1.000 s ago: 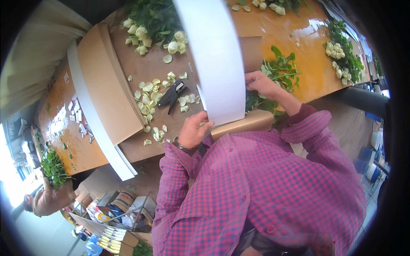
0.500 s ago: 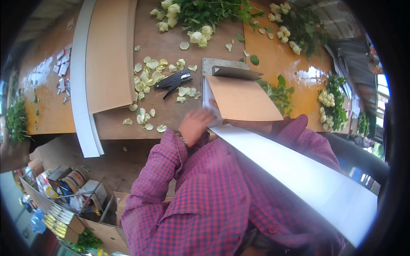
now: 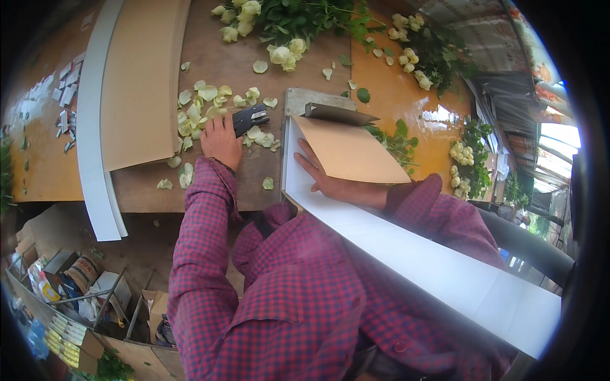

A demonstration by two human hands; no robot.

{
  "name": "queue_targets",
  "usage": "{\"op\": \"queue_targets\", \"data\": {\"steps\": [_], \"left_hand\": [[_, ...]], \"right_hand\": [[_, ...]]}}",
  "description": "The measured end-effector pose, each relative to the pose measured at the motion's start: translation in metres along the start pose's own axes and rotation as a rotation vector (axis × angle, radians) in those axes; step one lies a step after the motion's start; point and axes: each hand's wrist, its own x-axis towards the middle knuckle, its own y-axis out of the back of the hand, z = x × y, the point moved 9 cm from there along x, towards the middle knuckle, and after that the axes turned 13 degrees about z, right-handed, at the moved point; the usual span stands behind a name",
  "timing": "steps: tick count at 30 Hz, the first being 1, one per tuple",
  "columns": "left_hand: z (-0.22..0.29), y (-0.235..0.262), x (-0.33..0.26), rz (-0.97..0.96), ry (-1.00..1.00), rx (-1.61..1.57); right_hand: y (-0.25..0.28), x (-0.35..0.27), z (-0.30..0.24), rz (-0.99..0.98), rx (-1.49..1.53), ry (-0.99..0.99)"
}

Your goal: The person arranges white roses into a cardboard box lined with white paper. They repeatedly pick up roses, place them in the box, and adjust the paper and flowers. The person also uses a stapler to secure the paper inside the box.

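Note:
My left hand (image 3: 222,143) is closed over the handles of a black plier stapler (image 3: 253,117), whose head points right. The stapler lies on the brown table among pale petals (image 3: 204,95). With fingers spread, my right hand (image 3: 325,176) lies flat on a long white cardboard strip (image 3: 406,238). The strip runs from the table edge across my front toward the lower right. A tan cardboard flap (image 3: 352,149) stands over my right wrist, its far end at a bent metal plate (image 3: 340,114). That plate is fixed to a flat metal base (image 3: 297,100).
Tall cardboard sheets (image 3: 141,82) lie at left and overhang the table edge. Staple strips (image 3: 68,89) are scattered farther left. Cream roses (image 3: 283,54) with leafy stems lie at the back, and more roses (image 3: 462,155) at right. A crate of supplies (image 3: 95,295) stands below left.
My left hand has left the cardboard strip and moved left onto the stapler. My right hand now shows more fully, flat on the white strip. The view has shifted slightly.

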Motion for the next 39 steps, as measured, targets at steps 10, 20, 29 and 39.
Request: {"op": "queue_targets", "data": {"steps": [10, 20, 29, 39], "left_hand": [[-0.045, 0.005, -0.006, -0.098, 0.318, -0.592], [-0.002, 0.041, -0.11, -0.577, 0.959, -1.828], [0.018, 0.059, -0.121, -0.208, -0.048, -0.552], [0.049, 0.056, -0.104, -0.035, -0.373, -0.385]], "right_hand": [[-0.008, 0.002, 0.003, -0.014, 0.066, -0.026], [0.024, -0.001, -0.009, -0.035, 0.051, 0.063], [0.039, -0.002, -0.014, -0.044, 0.182, 0.036], [0.014, -0.005, -0.009, 0.104, -0.05, 0.159]]}}
